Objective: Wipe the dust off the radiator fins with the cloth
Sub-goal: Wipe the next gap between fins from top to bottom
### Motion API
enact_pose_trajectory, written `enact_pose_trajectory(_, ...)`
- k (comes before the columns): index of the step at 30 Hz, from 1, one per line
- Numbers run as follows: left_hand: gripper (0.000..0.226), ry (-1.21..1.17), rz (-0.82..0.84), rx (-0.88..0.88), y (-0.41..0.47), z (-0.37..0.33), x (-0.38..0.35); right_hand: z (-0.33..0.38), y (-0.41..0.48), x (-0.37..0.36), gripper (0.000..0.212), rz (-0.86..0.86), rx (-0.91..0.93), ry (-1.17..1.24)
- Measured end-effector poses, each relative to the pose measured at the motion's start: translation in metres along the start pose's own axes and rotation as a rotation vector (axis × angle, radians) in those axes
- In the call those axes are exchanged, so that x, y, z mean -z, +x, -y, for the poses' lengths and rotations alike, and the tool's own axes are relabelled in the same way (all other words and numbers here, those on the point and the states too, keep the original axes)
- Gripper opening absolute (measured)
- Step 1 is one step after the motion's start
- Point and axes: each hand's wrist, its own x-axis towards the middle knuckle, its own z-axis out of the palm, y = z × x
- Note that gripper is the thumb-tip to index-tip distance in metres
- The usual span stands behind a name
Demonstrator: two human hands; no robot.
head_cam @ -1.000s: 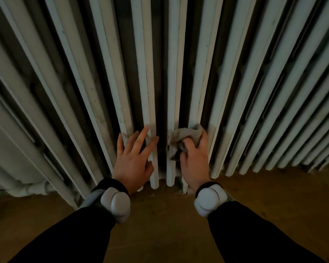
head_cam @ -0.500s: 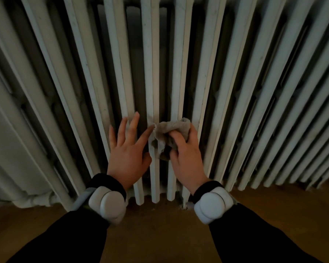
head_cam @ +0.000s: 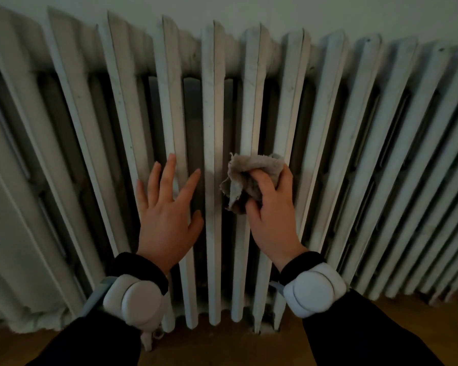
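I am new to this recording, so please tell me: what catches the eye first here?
The tall white cast-iron radiator fills the view. At the centre the right hand grips a crumpled grey-beige cloth against it, and the left hand spreads open beside the cloth.

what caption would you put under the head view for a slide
Right hand holds a bunched grey cloth against a white radiator fin while the left hand is spread open beside it.
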Motion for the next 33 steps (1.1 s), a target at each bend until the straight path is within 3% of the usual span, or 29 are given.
enact_pose_trajectory(14,0.079,0.033,-0.158,-0.066,0.074,-0.002,0.047,0.048,0.107,0.030,0.043,-0.093,0.102,-0.112)
enact_pose_trajectory(33,0.067,0.150,-0.249,-0.067,0.077,0.010,0.021,0.040,0.135,0.007,0.041,-0.032,-0.022,-0.127)
